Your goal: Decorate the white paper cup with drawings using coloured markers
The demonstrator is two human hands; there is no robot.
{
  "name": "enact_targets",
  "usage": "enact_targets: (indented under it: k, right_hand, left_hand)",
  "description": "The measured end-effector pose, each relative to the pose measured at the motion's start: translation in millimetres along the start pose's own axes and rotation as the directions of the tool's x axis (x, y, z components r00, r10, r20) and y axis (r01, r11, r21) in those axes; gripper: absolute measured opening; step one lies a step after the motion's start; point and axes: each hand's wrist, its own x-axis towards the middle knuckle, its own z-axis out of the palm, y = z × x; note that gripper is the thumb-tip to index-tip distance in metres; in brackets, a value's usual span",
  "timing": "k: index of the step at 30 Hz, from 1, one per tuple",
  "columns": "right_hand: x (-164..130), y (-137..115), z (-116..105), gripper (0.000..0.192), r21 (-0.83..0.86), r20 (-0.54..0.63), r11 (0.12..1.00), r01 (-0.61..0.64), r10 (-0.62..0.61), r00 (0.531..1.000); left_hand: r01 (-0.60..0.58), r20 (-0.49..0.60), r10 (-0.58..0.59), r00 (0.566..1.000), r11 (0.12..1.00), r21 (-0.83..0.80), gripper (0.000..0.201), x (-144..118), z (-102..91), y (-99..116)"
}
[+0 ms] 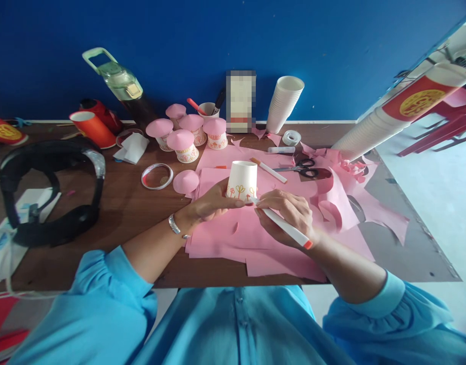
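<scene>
My left hand is closed around a white paper cup, held with its narrower end up above the pink paper. Orange and yellow drawings of flowers run along the cup's lower band. In my right hand is a white marker with an orange end, its tip at the cup's lower right side. Beneath both hands lie stacked pink paper sheets. Another marker rests on the paper behind the cup, beside black-handled scissors.
Several decorated cups with pink cone tops stand at the back left. Stacked white cups rise near the blue wall; a longer cup stack leans at right. A tape roll, a bottle and a black headband device are left.
</scene>
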Motion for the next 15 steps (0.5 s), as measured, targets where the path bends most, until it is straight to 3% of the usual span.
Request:
enact_targets:
  k: [15]
  right_hand:
    - [0.8, -0.9, -1.8, 0.018, -0.004, -0.015, 1.0, 0.015, -0.016, 1.0]
  left_hand:
    - [0.003, -0.012, -0.003, 1.0, 1.0, -0.011, 0.04, 0.2, -0.6, 0.0]
